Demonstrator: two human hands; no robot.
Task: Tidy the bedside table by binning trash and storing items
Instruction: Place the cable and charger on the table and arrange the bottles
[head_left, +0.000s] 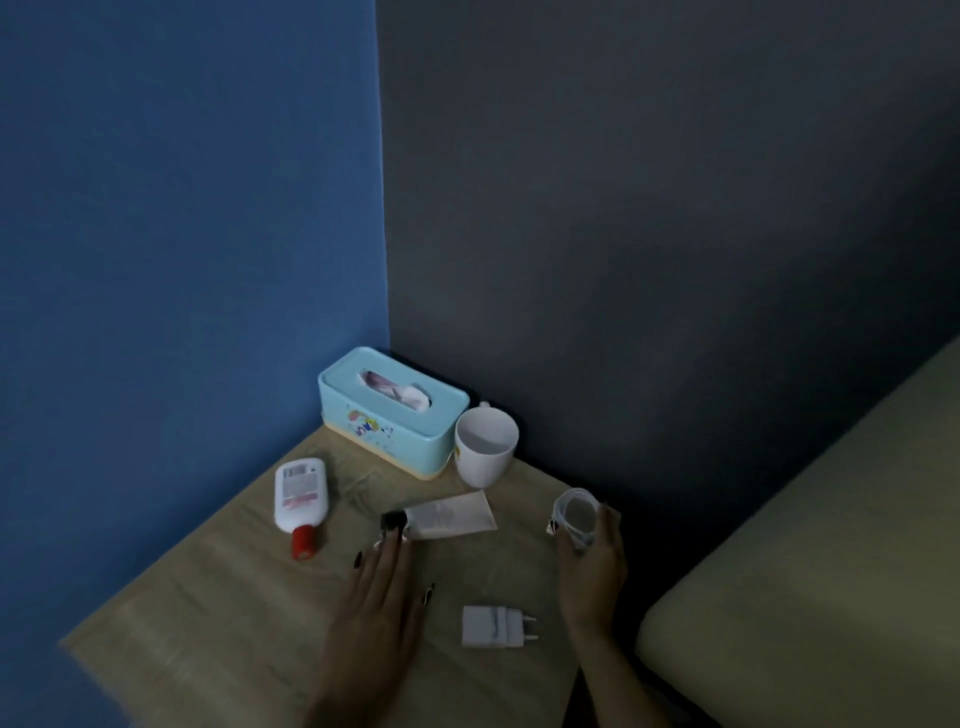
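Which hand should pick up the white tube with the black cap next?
Left. The left hand is open and flat on the table, fingertips right at the black cap of the tube. The right hand already has its grip around a small clear cup.

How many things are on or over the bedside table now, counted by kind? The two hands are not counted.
Tissue box: 1
Mug: 1
Bottle with red cap: 1
Tube with black cap: 1
Charger plug: 1
Clear cup, held in the right hand: 1
Total: 6
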